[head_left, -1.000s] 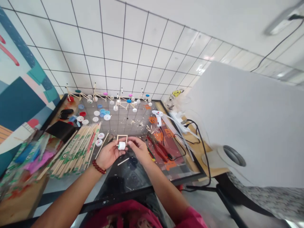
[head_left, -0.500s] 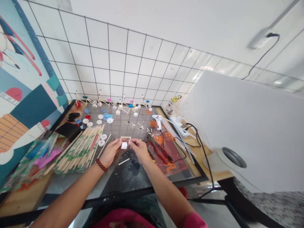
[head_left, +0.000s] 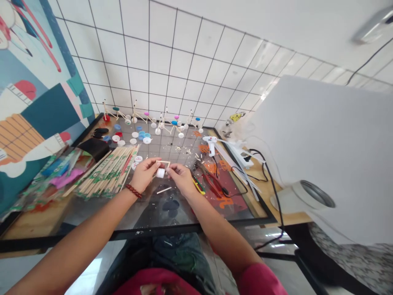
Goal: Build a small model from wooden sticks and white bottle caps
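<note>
Between my two hands is a small frame of wooden sticks (head_left: 163, 162), with white bottle caps (head_left: 160, 173) on its near side. My left hand (head_left: 144, 174) pinches the frame's left end between thumb and fingers. At its right end, my right hand (head_left: 181, 177) pinches it too. A loose cut stick (head_left: 164, 190) lies on the glass tabletop just below my hands. To the left is a fan of paper-wrapped chopsticks (head_left: 109, 174). Caps with printed tops lie beside my left hand, partly hidden by it.
Small stick-and-cap models (head_left: 174, 123) stand along the back edge. Loose bottle caps (head_left: 146, 140) lie in front of them. On the right are a white glue gun (head_left: 211, 144), red-handled pliers (head_left: 215, 184), a yellow cutter (head_left: 199, 187) and a power strip (head_left: 242, 157) with cables.
The camera view has shifted, so the table sits higher and slightly to the right in the picture. Both hands keep their hold on the stick frame, which is turned a little.
</note>
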`<state>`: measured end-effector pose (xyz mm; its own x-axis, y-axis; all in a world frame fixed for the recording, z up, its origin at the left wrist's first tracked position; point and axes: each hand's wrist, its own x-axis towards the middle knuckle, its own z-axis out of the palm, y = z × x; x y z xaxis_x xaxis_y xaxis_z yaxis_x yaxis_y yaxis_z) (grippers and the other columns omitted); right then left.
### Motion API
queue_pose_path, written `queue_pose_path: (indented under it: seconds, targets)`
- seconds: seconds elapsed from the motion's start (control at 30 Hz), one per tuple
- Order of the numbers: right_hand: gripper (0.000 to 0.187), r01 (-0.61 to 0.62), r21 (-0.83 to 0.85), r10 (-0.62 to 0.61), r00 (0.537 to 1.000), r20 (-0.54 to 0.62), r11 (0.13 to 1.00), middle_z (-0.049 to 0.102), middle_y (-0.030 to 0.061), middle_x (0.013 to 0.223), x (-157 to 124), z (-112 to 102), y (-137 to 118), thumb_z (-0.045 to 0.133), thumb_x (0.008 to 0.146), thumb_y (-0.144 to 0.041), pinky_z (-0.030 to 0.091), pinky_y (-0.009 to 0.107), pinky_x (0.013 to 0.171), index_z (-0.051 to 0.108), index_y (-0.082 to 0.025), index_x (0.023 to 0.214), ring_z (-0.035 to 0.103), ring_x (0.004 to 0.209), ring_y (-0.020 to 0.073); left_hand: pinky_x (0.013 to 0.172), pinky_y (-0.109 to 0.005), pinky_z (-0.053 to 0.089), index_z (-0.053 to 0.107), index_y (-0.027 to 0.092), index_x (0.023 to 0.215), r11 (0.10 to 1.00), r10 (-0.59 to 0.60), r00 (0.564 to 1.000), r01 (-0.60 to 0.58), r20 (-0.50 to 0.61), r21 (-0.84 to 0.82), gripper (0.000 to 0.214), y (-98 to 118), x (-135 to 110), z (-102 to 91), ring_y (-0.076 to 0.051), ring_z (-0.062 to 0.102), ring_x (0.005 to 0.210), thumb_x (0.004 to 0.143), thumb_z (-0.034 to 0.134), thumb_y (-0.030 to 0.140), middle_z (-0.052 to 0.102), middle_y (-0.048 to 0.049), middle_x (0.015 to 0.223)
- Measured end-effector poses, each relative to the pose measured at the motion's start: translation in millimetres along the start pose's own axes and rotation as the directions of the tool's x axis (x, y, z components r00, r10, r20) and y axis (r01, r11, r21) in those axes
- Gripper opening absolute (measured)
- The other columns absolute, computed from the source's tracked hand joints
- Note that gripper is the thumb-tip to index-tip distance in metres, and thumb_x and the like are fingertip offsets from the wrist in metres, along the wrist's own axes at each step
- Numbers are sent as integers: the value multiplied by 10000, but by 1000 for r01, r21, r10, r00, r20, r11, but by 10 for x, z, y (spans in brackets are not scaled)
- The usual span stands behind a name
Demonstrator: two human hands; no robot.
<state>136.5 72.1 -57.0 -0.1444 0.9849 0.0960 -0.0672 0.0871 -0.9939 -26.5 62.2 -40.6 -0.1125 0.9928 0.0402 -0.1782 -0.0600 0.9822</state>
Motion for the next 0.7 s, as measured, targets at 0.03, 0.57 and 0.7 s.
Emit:
queue_pose_path:
  seconds: [0.03, 0.57, 0.7]
  targets:
    - [372, 1, -8, -1, 1000, 4, 1000, 650, -20, 644, 1, 4, 3, 813, 738, -558, 477, 278, 607, 697, -213, 813, 582, 584, 142, 761, -359, 572, 781, 171, 1044, 997, 41, 999, -41, -7, 58, 575, -24, 16, -22, -239, 743, 824, 668, 856, 600, 815, -83, 878]
    - [361, 40, -85, -41, 999, -2, 996, 655, -17, 660, 31, -16, 48, 741, 793, -566, 493, 291, 628, 742, -220, 895, 580, 596, 154, 772, -395, 625, 789, 188, 1111, 823, 323, 945, -309, 54, 477, 395, -161, 59, -138, -254, 763, 843, 863, 690, 478, 826, -81, 945]
    - [362, 92, -151, -92, 996, 8, 984, 647, -11, 636, 50, -23, 92, 720, 812, -574, 504, 309, 653, 775, -225, 892, 590, 617, 172, 902, -414, 614, 800, 191, 1085, 637, 512, 833, -533, 211, 557, 269, -123, 43, -131, -259, 754, 997, 903, 656, 328, 809, -106, 1097]
